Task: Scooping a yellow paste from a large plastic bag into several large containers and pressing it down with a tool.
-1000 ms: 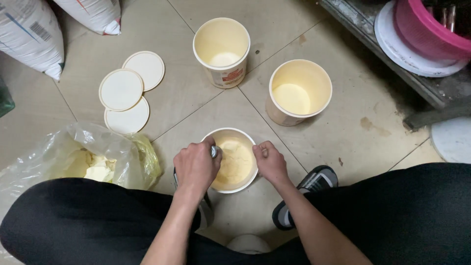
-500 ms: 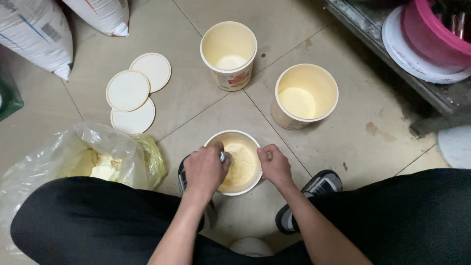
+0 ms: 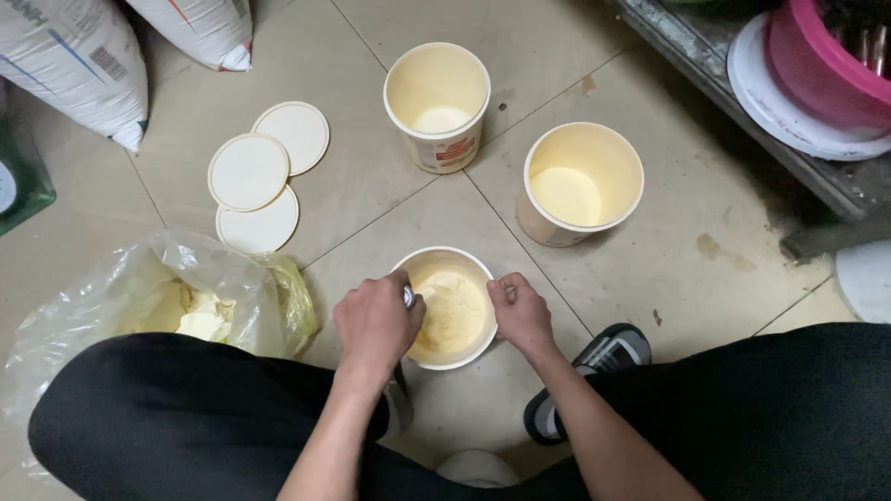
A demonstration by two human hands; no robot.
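Observation:
A round tub point(image 3: 453, 263) of pale yellow paste stands on the floor between my knees. My left hand point(image 3: 376, 323) is closed around a metal utensil handle point(image 3: 408, 296) that dips into the tub's left side. Gripping the tub's right rim is my right hand point(image 3: 520, 312). Two more open tubs stand beyond it: one point(image 3: 437, 107) at the back centre, one point(image 3: 582, 183) to the right, each with a little yellow paste at the bottom.
Three round cream lids point(image 3: 264, 176) lie overlapped on the tiles at left. A clear plastic bag point(image 3: 158, 306) with yellow lumps sits by my left knee. White sacks point(image 3: 74, 65) lie at back left. A pink basin point(image 3: 821, 56) on a white plate sits on a shelf at right.
The view has shifted slightly. My left hand has turned a little in the tub with the utensil. My right hand stays on the rim.

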